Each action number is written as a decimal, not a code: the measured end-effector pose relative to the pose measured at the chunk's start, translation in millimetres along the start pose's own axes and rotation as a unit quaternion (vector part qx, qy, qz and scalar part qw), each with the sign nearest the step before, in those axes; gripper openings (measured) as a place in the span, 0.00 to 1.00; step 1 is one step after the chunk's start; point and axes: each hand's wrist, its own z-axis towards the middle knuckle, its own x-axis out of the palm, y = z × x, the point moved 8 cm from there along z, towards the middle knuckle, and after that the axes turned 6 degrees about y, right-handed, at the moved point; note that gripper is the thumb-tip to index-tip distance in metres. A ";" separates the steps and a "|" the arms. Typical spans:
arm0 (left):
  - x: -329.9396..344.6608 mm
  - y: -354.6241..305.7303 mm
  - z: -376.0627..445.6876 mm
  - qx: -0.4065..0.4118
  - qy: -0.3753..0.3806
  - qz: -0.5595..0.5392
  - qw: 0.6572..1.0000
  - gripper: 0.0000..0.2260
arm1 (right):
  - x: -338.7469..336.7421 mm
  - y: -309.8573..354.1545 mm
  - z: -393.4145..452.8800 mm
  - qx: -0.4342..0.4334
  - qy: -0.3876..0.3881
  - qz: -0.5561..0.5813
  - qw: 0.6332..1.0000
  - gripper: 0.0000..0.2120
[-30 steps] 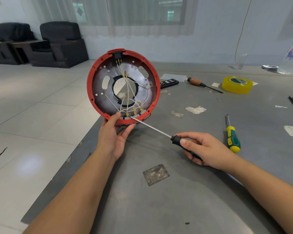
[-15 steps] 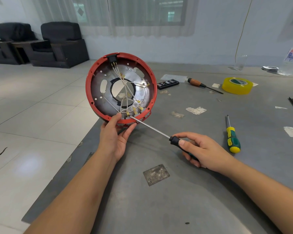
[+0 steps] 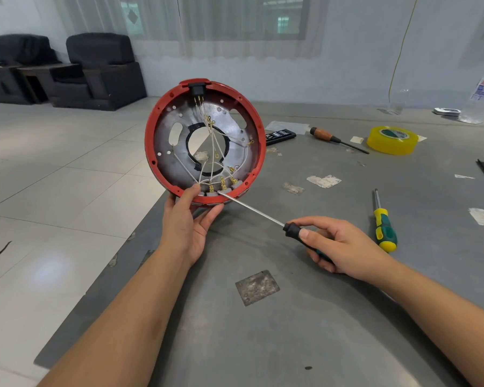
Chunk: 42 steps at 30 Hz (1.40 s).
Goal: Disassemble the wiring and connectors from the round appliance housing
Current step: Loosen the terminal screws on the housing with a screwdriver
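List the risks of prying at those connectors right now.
The screwdriver tip sits at the lower rim, right beside the left hand thumb: a slip could jab it. The red housing is held by that hand alone at the table edge, so prying could twist it loose. The wires might tear.

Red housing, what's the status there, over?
Left hand grips housing upright. Right hand holds screwdriver, tip at lower connectors. Wires still attached.

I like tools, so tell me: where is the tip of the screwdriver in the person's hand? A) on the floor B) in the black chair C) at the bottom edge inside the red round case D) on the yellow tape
C: the right hand holds the screwdriver, and its tip sits by the gold clips at the bottom rim of the red round case.
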 end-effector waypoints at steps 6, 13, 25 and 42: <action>0.9 0.0 -1.9 0.001 0.003 0.006 1.000 0.15 | 1.1 -0.6 -0.9 -0.003 -0.001 0.006 1.000 0.11; 4.8 3.1 -4.3 -0.005 0.011 -0.001 1.000 0.18 | 4.1 0.6 1.5 -0.010 -0.007 -0.003 1.000 0.11; 7.0 0.3 -10.2 -0.007 -0.007 -0.046 0.999 0.22 | 1.9 -2.2 0.1 -0.008 -0.008 0.005 1.000 0.11; 12.3 4.3 -13.7 -0.043 0.001 0.005 0.999 0.13 | -0.9 -4.1 -0.3 0.021 0.011 -0.008 1.000 0.16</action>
